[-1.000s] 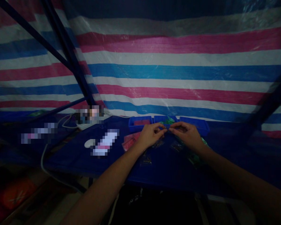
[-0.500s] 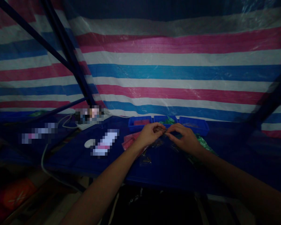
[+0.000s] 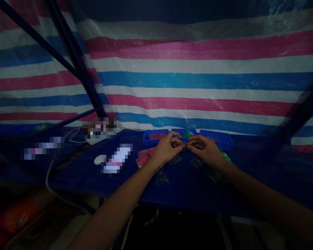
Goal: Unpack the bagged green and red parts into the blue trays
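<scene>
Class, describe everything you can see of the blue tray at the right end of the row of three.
The blue tray is shallow, open-topped and rectangular, apparently plastic. It sits upright on the table before the striped sheet, beside the middle tray. Something pale inside is too dim to identify. The right hand hides its near left part; whether they touch is unclear.

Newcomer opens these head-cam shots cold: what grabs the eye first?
The striped sheet in pink, white and blue, filling the background behind the table. Then the left hand and right hand, fingertips nearly meeting over the table; whatever is between them is too small and dark to make out. Three blue bins stand in a row just beyond the hands, with red packets beside the left wrist.
</scene>
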Available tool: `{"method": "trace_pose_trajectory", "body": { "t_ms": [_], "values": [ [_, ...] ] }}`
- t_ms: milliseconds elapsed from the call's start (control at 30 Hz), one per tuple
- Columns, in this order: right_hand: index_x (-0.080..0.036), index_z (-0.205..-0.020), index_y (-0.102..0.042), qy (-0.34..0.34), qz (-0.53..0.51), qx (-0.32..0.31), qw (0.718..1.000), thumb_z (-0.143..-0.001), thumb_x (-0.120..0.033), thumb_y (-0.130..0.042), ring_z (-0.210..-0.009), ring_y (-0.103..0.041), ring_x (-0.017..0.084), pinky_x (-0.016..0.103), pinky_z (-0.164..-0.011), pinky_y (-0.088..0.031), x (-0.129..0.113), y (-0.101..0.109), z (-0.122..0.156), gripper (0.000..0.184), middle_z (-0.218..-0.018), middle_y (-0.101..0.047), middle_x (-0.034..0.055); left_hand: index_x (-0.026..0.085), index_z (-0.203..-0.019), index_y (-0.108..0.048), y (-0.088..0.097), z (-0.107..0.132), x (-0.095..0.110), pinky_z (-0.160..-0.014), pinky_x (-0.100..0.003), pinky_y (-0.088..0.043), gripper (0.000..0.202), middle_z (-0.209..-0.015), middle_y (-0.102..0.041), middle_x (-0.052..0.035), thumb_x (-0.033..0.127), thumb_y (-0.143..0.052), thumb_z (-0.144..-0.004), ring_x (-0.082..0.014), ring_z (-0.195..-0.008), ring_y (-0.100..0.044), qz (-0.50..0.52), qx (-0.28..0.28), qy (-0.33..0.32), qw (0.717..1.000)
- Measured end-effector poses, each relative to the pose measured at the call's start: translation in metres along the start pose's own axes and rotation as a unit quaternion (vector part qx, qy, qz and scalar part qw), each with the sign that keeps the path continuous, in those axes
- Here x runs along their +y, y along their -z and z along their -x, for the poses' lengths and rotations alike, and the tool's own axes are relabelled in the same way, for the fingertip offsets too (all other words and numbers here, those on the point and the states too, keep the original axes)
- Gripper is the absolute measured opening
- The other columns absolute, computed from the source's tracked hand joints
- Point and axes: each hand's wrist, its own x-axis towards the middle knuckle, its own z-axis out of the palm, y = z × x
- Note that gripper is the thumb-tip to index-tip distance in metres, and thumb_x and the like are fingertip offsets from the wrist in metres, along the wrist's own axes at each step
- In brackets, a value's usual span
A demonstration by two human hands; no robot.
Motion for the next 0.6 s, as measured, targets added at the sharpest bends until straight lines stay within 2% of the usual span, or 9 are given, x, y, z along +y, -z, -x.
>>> {"method": "trace_pose_trajectory", "body": {
  "t_ms": [133,267,367,467,533,600],
  "values": [
    [-0.023,-0.106,-0.066,-0.036,-0.054,-0.013,0.998,-0.075,-0.039,-0.082,-0.087,-0.071,0.02,0.039,-0.087,-0.057,0.001,-0.002,0.001,0.039,-0.094,-0.074,0.0043,0.021,-0.119,-0.054,0.0,-0.001,0.008,-0.086,-0.033,-0.052,0.04,-0.097,-0.074,-0.0057,0.032,-0.074,-0.086,-0.0192,-0.092,-0.071,0.013,0.01,-0.017,1.0],
    [-0.024,-0.107,-0.066,-0.06,-0.077,-0.008,0.995,-0.075,-0.042,-0.082,-0.088,-0.071,0.021,0.038,-0.087,-0.057,0.002,-0.002,0.0,0.04,-0.095,-0.074,0.0044,0.02,-0.121,-0.056,0.002,-0.001,0.013,-0.089,-0.034,-0.052,0.029,-0.104,-0.073,-0.0079,0.04,-0.052,-0.101,-0.0201,-0.099,-0.07,0.045,0.034,-0.031,0.998],
    [-0.024,-0.11,-0.065,-0.034,-0.039,0.01,0.999,-0.078,-0.041,-0.079,-0.091,-0.071,0.023,0.04,-0.087,-0.056,0.003,0.007,-0.005,0.039,-0.097,-0.073,0.0053,0.021,-0.119,-0.06,0.006,-0.001,0.014,-0.091,-0.035,-0.051,0.03,-0.107,-0.072,-0.008,0.039,-0.043,-0.104,-0.0199,-0.1,-0.068,-0.01,0.061,-0.044,0.997],
    [-0.024,-0.116,-0.064,0.039,0.12,0.071,0.989,-0.087,-0.039,-0.068,-0.09,-0.069,0.025,0.042,-0.084,-0.055,0.003,0.027,-0.011,0.033,-0.099,-0.072,0.0075,0.021,-0.109,-0.067,0.01,0.0,0.014,-0.088,-0.036,-0.051,0.022,-0.102,-0.073,-0.0068,0.034,-0.052,-0.101,-0.0214,-0.096,-0.067,-0.134,0.04,-0.061,0.988],
    [-0.023,-0.12,-0.064,0.093,0.292,0.121,0.944,-0.091,-0.035,-0.06,-0.092,-0.066,0.027,0.045,-0.086,-0.053,0.003,0.043,-0.015,0.032,-0.103,-0.069,0.0104,0.021,-0.104,-0.069,0.011,0.001,0.013,-0.086,-0.037,-0.051,0.019,-0.101,-0.073,-0.0066,0.031,-0.055,-0.099,-0.0222,-0.094,-0.067,-0.191,0.022,-0.079,0.978],
    [-0.02,-0.129,-0.06,0.12,0.427,0.142,0.885,-0.092,-0.029,-0.055,-0.104,-0.062,0.031,0.048,-0.096,-0.047,0.006,0.059,-0.017,0.039,-0.106,-0.068,0.0138,0.02,-0.103,-0.07,0.01,0.002,0.012,-0.085,-0.036,-0.051,0.019,-0.101,-0.072,-0.007,0.03,-0.054,-0.098,-0.0228,-0.095,-0.067,-0.211,0.013,-0.09,0.973]
  ]
}}
